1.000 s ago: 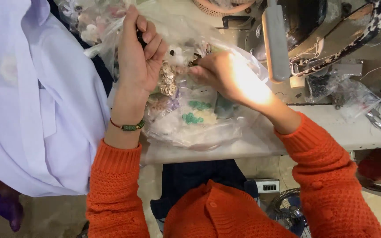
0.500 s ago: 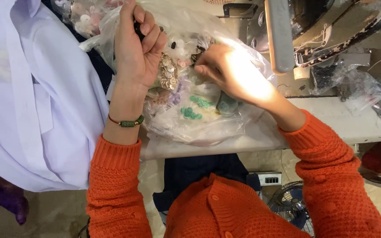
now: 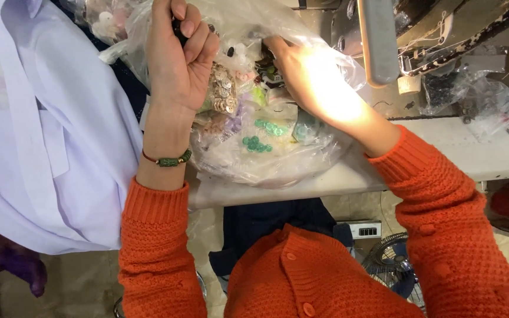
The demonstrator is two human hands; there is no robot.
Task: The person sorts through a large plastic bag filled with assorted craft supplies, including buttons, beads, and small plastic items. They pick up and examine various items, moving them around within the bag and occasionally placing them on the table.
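Left hand (image 3: 181,62) fisted on clear plastic bag of mixed buttons (image 3: 254,135); right hand (image 3: 319,82) inside, fingers hidden, grip unclear.

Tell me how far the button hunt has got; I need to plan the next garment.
Done: the large clear plastic bag of small button packets lies open on the white table. In hand: the left hand grips the bag's gathered edge in a fist, while the right hand digs among the packets. Left: no packet is out on the table.
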